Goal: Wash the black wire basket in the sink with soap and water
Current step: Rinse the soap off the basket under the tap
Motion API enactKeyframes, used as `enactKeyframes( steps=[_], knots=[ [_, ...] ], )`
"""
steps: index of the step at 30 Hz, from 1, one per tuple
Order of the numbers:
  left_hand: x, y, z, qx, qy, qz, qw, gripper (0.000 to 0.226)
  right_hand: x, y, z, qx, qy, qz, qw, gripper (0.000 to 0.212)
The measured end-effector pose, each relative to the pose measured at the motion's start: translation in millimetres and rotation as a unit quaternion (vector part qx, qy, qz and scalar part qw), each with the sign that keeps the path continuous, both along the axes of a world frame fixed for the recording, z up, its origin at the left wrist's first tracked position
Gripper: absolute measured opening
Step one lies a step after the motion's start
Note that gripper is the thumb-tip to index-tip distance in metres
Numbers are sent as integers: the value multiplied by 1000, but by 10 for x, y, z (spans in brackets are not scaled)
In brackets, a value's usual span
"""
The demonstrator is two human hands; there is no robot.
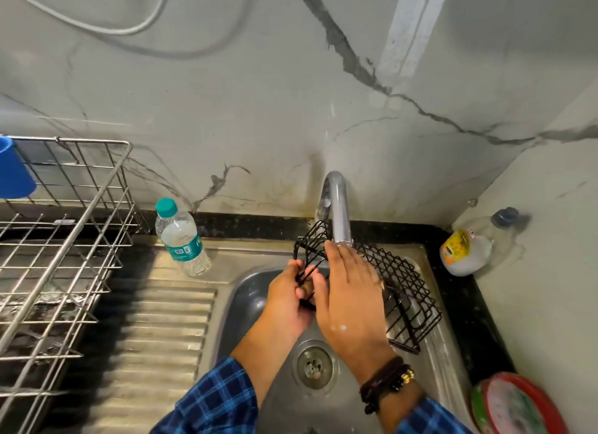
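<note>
Your sleeves (220,398): blue plaid, dark navy checks crossed by lighter blue lines, woven cloth. Left cuff ends at the forearm, just left of the drain (314,367). Right cuff (430,417) sits lower, right of the drain. Right wrist: stacked dark brown bands (382,382), corded or leather, cannot tell which, with a few small gold beads (408,376). Both hands bare; left hand (288,301) and right hand (351,301) show no rings. Water droplets on the right hand.

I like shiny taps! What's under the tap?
Under the tap is the right hand, lying flat on the black wire basket. The hand covers part of the basket, so I can't see there.
</note>
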State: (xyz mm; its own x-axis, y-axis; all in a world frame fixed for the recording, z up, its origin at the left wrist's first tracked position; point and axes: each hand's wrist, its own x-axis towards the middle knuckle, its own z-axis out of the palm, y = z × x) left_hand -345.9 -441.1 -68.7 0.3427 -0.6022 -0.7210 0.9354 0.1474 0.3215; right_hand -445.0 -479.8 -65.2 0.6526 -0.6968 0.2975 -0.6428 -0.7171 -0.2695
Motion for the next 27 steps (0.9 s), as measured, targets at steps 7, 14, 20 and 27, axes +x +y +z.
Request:
enactKeyframes(
  steps=[7, 14, 20, 27],
  knots=[
    [-12, 29, -56, -39, 33, 31, 998, 27, -115, -327, -106, -188, 17, 219, 957, 59],
    [-19, 87, 39, -18, 79, 76, 994, 32, -640, -749, -262, -111, 29, 50, 992, 50],
    [105, 175, 65, -43, 96, 104, 989, 37, -611, -667, -183, 15, -153, -187, 970, 47],
    [420, 377, 176, 2, 115, 169, 979, 33, -387, -607, 70, 574, -500, -137, 634, 43]
  ],
)
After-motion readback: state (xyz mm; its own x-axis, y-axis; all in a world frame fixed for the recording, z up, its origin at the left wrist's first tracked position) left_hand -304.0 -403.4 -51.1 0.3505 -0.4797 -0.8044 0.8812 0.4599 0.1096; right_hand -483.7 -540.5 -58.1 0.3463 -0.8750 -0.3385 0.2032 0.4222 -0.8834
